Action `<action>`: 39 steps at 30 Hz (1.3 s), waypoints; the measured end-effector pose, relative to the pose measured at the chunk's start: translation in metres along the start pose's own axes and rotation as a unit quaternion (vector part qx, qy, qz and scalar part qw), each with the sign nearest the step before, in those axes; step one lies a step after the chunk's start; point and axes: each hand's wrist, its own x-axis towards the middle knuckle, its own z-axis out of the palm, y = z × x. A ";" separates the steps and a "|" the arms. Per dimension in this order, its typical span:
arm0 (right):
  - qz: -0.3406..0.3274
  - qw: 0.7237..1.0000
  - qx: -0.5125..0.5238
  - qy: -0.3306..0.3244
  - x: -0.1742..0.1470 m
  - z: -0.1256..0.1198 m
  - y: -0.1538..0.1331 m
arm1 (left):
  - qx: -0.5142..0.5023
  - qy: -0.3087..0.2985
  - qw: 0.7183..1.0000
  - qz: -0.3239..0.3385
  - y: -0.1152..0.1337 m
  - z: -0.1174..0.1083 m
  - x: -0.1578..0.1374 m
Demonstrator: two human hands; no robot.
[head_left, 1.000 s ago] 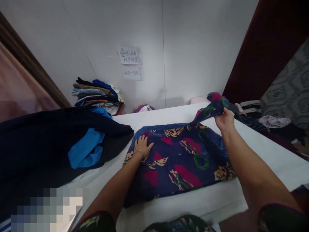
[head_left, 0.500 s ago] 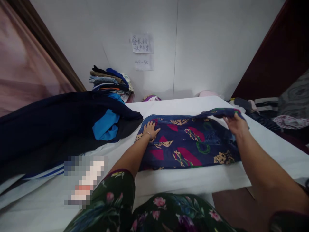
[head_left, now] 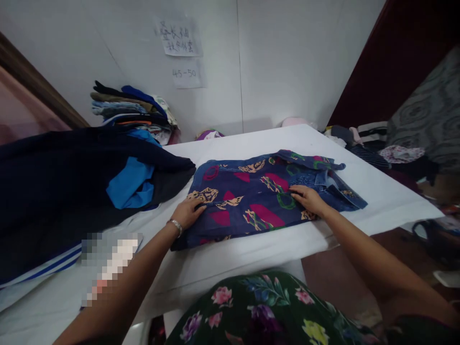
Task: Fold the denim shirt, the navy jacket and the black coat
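Patterned garment on table — left fingers, right fingers touching — can't tell if gripping.

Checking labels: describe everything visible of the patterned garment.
The garment is dark blue cloth with magenta patches, tan and black drawings and green outlines; parts of its right end look like denim. It lies flat, apparently folded, on the white table, long side left to right, the right end uneven and layered. The left hand rests at its left edge; the right hand touches its top toward the right end.
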 end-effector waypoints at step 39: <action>-0.163 0.970 -0.173 0.056 -0.090 -0.002 -0.014 | -0.103 -0.078 0.984 0.120 0.238 0.051 0.141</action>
